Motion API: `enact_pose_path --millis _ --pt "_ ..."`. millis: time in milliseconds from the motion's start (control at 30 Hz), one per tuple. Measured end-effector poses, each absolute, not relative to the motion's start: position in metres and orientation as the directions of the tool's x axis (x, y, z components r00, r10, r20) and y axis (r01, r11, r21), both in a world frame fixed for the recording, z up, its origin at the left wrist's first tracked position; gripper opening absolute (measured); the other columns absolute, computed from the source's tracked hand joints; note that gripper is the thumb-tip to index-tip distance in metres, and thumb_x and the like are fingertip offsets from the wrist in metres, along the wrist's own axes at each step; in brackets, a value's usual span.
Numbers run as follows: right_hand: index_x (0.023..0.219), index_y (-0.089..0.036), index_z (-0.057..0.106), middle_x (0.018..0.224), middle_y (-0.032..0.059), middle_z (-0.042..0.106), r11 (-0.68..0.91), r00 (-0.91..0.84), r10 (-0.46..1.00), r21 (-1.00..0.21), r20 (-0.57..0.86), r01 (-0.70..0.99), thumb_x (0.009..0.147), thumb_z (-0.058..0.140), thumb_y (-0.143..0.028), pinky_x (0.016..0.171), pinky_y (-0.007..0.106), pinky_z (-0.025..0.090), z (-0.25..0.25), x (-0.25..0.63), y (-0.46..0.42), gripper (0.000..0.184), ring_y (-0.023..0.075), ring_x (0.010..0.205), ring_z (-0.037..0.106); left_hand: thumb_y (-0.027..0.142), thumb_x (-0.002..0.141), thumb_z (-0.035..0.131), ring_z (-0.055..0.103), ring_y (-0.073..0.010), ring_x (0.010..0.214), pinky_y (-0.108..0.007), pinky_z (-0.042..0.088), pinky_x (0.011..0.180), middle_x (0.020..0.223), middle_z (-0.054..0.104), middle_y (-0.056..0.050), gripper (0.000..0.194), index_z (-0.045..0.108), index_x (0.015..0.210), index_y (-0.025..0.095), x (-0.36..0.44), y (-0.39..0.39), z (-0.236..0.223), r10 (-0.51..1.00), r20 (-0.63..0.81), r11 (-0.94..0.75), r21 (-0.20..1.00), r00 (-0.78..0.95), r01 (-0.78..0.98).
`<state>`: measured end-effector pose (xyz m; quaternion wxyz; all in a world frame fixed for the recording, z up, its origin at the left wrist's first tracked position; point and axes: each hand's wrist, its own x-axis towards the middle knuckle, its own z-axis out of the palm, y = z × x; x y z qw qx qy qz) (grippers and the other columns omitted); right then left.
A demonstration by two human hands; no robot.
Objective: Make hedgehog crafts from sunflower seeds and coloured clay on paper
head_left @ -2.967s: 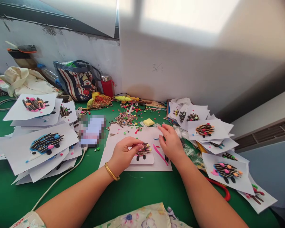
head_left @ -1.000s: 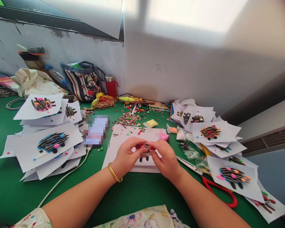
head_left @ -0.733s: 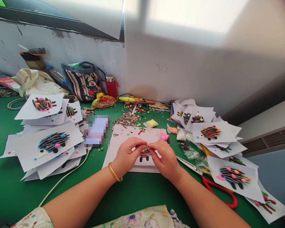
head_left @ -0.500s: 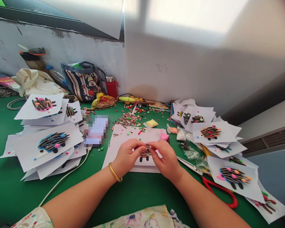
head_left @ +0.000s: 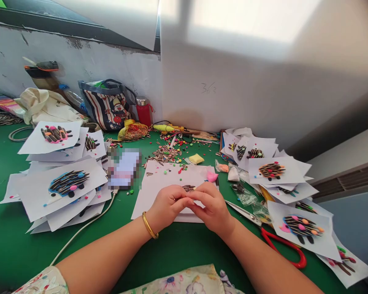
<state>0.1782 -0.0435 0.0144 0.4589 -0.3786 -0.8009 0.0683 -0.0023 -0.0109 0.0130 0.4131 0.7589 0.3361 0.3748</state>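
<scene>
While left hand [head_left: 168,207] and right hand [head_left: 214,209] meet, curled, just below centre, any grip too hidden to tell, light pressure should spare the seed figure [head_left: 189,188]

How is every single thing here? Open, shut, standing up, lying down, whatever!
Left hand: fingers bent, touching right hand
Right hand: fingers bent, touching left hand
Seed picture: partly hidden behind hands
Phone: screen bright, plugged in
Flask: upright, capped
Striped bag: standing
Cream bag: slumped
Scissors: lying down; can't tell if fully shut
Seeds: loosely heaped
</scene>
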Motion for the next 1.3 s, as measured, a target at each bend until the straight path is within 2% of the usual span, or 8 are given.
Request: enact_pose_path --millis 133,333,567,767,933,1033,1133,1300 --pt "0.106 -0.025 0.069 0.082 0.0033 0.063 0.718 -0.291 0.645 -0.43 0.707 0.548 0.088 0.065 -0.018 0.068 0.033 0.046 0.0167 0.1813 -0.0441 0.019 0.0171 0.077 0.058 0.045 0.09 0.057 0.059 -0.0163 0.069 -0.029 0.047 0.068 0.071 0.068 -0.004 0.033 0.072 0.077 0.018 -0.0025 -0.0127 0.0166 0.798 0.319 -0.457 0.874 0.511 0.167" --pt "0.108 -0.028 0.066 0.083 0.0027 0.064 0.683 -0.246 0.662 -0.435 0.708 0.587 0.087 0.064 -0.013 0.068 0.034 0.048 0.0143 0.1834 -0.0419 0.026 0.0177 0.077 0.06 0.033 0.083 0.07 0.059 -0.0159 0.072 -0.028 0.048 0.067 0.077 0.068 -0.004 0.015 0.068 0.08 0.018 0.0001 -0.0131 0.0199 0.857 0.298 -0.411 0.887 0.42 0.209" --pt "0.118 -0.029 0.062 0.089 0.0028 0.067 0.678 -0.261 0.682 -0.457 0.683 0.575 0.085 0.061 -0.008 0.072 0.036 0.05 0.0137 0.1802 -0.0418 0.039 0.0192 0.081 0.061 0.031 0.089 0.061 0.058 -0.0147 0.071 -0.027 0.048 0.068 0.077 0.065 -0.003 0.017 0.066 0.08 0.018 0.0005 -0.0134 0.0233 0.851 0.326 -0.427 0.886 0.411 0.181" --pt "0.119 -0.029 0.062 0.09 0.0027 0.067 0.675 -0.283 0.695 -0.466 0.661 0.572 0.086 0.063 -0.011 0.075 0.037 0.049 0.015 0.1801 -0.0426 0.038 0.0191 0.083 0.061 0.033 0.096 0.048 0.057 -0.0151 0.069 -0.028 0.047 0.067 0.07 0.063 -0.003 0.031 0.066 0.076 0.017 -0.0014 -0.0132 0.0205 0.83 0.307 -0.435 0.879 0.466 0.196" --pt "0.126 -0.03 0.058 0.093 0.003 0.067 0.675 -0.278 0.695 -0.47 0.663 0.569 0.086 0.062 -0.011 0.076 0.037 0.05 0.0129 0.1813 -0.0415 0.044 0.0189 0.084 0.061 0.027 0.091 0.059 0.06 -0.0153 0.076 -0.028 0.049 0.072 0.08 0.067 -0.003 0.014 0.069 0.089 0.019 0.0003 -0.0121 0.022 0.831 0.368 -0.467 0.869 0.418 0.162" --pt "0.127 -0.031 0.057 0.094 0.0029 0.067 0.672 -0.279 0.702 -0.48 0.655 0.564 0.086 0.06 -0.009 0.077 0.038 0.05 0.0118 0.1821 -0.0408 0.046 0.0189 0.085 0.062 0.024 0.091 0.059 0.06 -0.015 0.077 -0.028 0.05 0.073 0.083 0.067 -0.003 0.012 0.069 0.095 0.019 0.0013 -0.0121 0.023 0.834 0.378 -0.468 0.87 0.402 0.153" --pt "0.127 -0.031 0.057 0.093 0.0029 0.067 0.675 -0.282 0.7 -0.479 0.656 0.561 0.086 0.058 -0.009 0.076 0.038 0.051 0.0114 0.1823 -0.0408 0.047 0.0192 0.085 0.061 0.025 0.092 0.057 0.058 -0.0148 0.075 -0.028 0.049 0.071 0.079 0.065 -0.003 0.012 0.067 0.087 0.019 0.0017 -0.0124 0.0223 0.841 0.36 -0.455 0.874 0.404 0.17" --pt "0.125 -0.03 0.058 0.092 0.0033 0.067 0.673 -0.298 0.703 -0.468 0.646 0.573 0.087 0.056 -0.008 0.075 0.038 0.049 0.0108 0.1815 -0.0411 0.044 0.0196 0.083 0.061 0.031 0.084 0.067 0.054 -0.0139 0.067 -0.026 0.046 0.063 0.071 0.06 0.0 0.019 0.059 0.073 0.018 0.0005 -0.0125 0.0199 0.868 0.314 -0.41 0.89 0.384 0.2"
